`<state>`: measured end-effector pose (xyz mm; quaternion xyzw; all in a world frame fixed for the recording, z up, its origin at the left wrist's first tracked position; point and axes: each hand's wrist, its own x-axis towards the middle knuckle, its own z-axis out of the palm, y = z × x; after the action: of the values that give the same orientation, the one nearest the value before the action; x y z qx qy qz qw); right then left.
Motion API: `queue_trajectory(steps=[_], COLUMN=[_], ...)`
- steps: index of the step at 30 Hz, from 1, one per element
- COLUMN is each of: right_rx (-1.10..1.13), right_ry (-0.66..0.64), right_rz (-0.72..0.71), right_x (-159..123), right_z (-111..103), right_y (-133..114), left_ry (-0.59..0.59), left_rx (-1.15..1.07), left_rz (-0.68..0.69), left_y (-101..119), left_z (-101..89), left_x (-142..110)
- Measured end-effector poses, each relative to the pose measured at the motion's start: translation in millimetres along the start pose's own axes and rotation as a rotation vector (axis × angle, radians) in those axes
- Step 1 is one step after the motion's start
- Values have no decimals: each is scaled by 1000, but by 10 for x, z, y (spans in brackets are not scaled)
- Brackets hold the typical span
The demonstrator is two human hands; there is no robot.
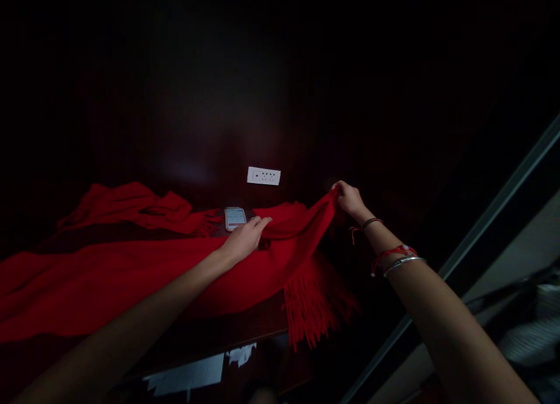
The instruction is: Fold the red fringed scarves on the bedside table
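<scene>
Scarf [280, 270], red and fringed, stretches up to the pinching right hand [349, 200]; the left hand [245, 241], grip unclear, touches it near a phone [235, 217].

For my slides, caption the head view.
Right hand holds up a red fringed scarf; left hand touches it near a phone.

The single view came from the person's head, facing forward and down across the desk [258, 320], with the left hand [245, 241] and right hand [349, 200] near and the socket panel [263, 176] on the wall [196, 118] farther off.
</scene>
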<state>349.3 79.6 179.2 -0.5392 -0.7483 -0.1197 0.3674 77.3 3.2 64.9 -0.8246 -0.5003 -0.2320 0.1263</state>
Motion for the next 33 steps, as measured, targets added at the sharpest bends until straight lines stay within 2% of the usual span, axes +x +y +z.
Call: queue_trajectory(steps=[3, 6, 10, 14, 17, 21, 24, 27, 30, 33], right_rx=[-27, -87, -183, -267, -323, -339, -326, -328, -349, -368], right_ry=[-15, -34, -45, -70, -96, -84, -64, -55, -55, -42], right_rz=[17, -21, -72, -95, -67, -27, -12, -4, 18, 52], right_x=[23, 41, 48, 65, 83, 105, 136, 180, 221, 247], right_z=[44, 26, -64, -174, -239, -303, -326, -329, -344, -392], right_y=[54, 42, -26, -57, -32, 19, 22, -10, -38, -21], left_ry=[-120, -183, -147, -84, -76, -67, -121, -182, -132, -31], left_rx=[77, 143, 142, 149, 169, 127, 27, -44, -49, -33], left_rz=[217, 315, 247, 159, 131, 72, 3, -17, -29, -47], left_y=[144, 386, 649, 765, 670, 303, 78, 33, 44, -77], left_z=[11, 180, 428, 502, 417, 273, 287, 370, 368, 198], left_x=[-181, -347, -499, -561, -509, -414, -427, -492, -521, -480])
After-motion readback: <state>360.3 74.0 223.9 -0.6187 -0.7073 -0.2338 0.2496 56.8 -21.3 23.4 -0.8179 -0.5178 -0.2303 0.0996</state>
